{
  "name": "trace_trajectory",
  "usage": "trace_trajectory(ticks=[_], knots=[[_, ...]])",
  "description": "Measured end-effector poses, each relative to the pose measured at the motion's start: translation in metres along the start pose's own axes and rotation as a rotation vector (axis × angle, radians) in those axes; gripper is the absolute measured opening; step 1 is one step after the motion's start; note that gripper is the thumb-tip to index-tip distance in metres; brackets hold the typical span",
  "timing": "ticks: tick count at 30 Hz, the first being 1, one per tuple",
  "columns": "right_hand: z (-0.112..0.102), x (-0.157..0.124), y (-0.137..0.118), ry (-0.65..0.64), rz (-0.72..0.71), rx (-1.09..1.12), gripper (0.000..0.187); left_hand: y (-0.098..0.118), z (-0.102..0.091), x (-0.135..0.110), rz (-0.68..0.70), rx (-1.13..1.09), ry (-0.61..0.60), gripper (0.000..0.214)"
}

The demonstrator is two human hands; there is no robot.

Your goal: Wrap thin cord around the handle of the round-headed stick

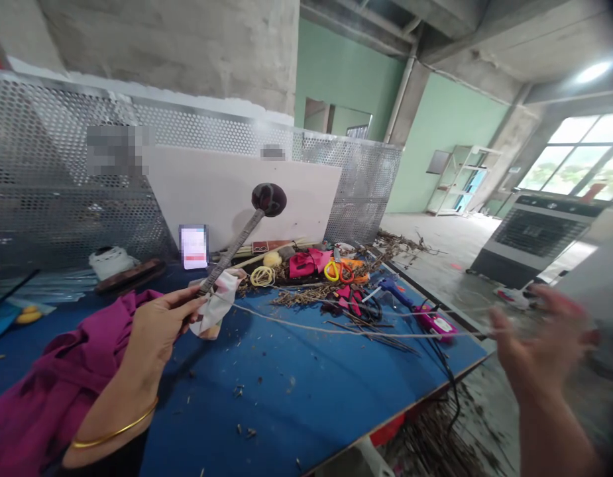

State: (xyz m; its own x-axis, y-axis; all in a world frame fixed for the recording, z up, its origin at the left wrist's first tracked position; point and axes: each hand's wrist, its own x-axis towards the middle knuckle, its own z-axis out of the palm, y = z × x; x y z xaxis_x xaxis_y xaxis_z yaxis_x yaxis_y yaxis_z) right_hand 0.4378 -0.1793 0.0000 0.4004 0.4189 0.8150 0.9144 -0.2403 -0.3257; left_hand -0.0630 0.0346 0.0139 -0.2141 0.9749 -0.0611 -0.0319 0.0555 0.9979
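Observation:
My left hand (160,324) is closed around the lower end of a wrapped stick (236,244) that slants up to a dark rounded head (269,199). A scrap of pale cloth (217,306) hangs where I grip it. A thin pale string (336,329) runs taut from the stick across the blue table (296,391) to my right hand (539,338). That hand is out past the table's right edge and blurred by motion, so I cannot make out how its fingers hold the string.
Magenta fabric (48,377) lies at the left. At the back are scissors with yellow and orange handles (338,270), pink cloth (306,263), rubber bands (261,275), twigs and a glue gun (415,311). A perforated metal screen (62,192) and a white board (226,192) stand behind. A cooler (535,238) sits on the floor at the right.

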Motion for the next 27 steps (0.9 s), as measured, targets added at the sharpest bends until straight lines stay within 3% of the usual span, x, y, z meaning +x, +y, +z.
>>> trace_trajectory(ticks=[3, 4, 5, 8, 10, 14, 20, 23, 27], knots=[[0.024, -0.004, -0.015, -0.604, -0.045, 0.183, 0.039, -0.004, -0.001, 0.002, 0.013, 0.0, -0.008, 0.066], [0.033, -0.005, -0.021, -0.768, -0.062, 0.178, 0.032, -0.006, -0.001, 0.003, 0.021, 0.001, -0.013, 0.063], [0.041, -0.007, -0.029, -0.836, -0.072, 0.13, 0.028, -0.007, -0.001, 0.003, 0.032, 0.004, -0.02, 0.06], [0.064, -0.009, -0.062, -0.687, -0.088, -0.054, 0.025, -0.008, 0.0, 0.002, 0.063, 0.019, -0.039, 0.053], [0.079, -0.008, -0.095, -0.655, -0.12, -0.032, 0.024, -0.007, 0.002, 0.001, 0.062, 0.024, -0.044, 0.053], [0.125, -0.014, -0.177, -0.873, -0.17, 0.22, 0.022, -0.007, 0.005, -0.003, 0.035, 0.028, -0.053, 0.056], [0.212, -0.044, -0.285, -1.033, -0.226, 0.282, 0.023, -0.009, 0.008, -0.005, 0.049, 0.026, -0.032, 0.056], [0.239, -0.058, -0.313, -1.054, -0.195, 0.271, 0.03, -0.009, 0.007, -0.005, 0.051, 0.018, -0.034, 0.054], [0.251, -0.065, -0.327, -1.02, -0.127, 0.314, 0.021, -0.008, 0.006, -0.005, 0.043, 0.019, -0.033, 0.052]])
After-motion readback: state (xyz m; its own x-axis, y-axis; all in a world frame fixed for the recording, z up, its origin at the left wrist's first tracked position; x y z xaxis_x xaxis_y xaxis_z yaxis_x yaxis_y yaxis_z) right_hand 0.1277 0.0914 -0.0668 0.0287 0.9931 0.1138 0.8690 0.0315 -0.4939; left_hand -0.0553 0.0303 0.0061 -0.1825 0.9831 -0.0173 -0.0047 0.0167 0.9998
